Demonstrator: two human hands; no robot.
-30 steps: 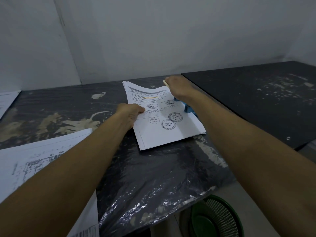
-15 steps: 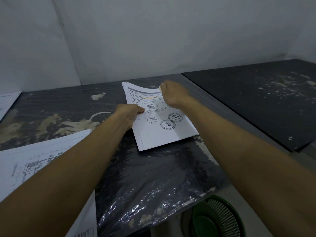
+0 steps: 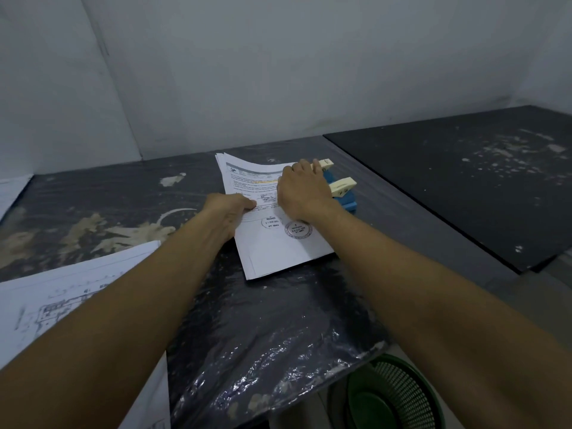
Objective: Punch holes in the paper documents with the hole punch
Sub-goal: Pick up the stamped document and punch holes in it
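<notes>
The right hand (image 3: 301, 193) lies palm-down on the far right part of the paper stack (image 3: 272, 224), its fingers fairly straight and reaching toward the stack's right edge, where the tips meet the nearer cream handle of the hole punch (image 3: 339, 190). The left hand (image 3: 229, 212) grips the stack's left edge, thumb on top of the sheets and fingers curled out of sight underneath. The stack sits near the middle of the dark table (image 3: 123, 199) (its plastic cover wrinkled and shiny toward the near edge), tilted slightly, with its right edge against the punch; whether the sheets are inside the slot cannot be told. The punch has a blue base and two cream handles, and stands just right of the stack. Beyond it, to the right, is bare tabletop and then a black board (image 3: 464, 181) lying flat, its near corner overhanging. Left of the left forearm, a large drawing sheet (image 3: 55, 298) covers the table's near left corner. Below the table's near edge stands a green basket (image 3: 393, 397). A pale wall (image 3: 278, 72) closes the far side.
</notes>
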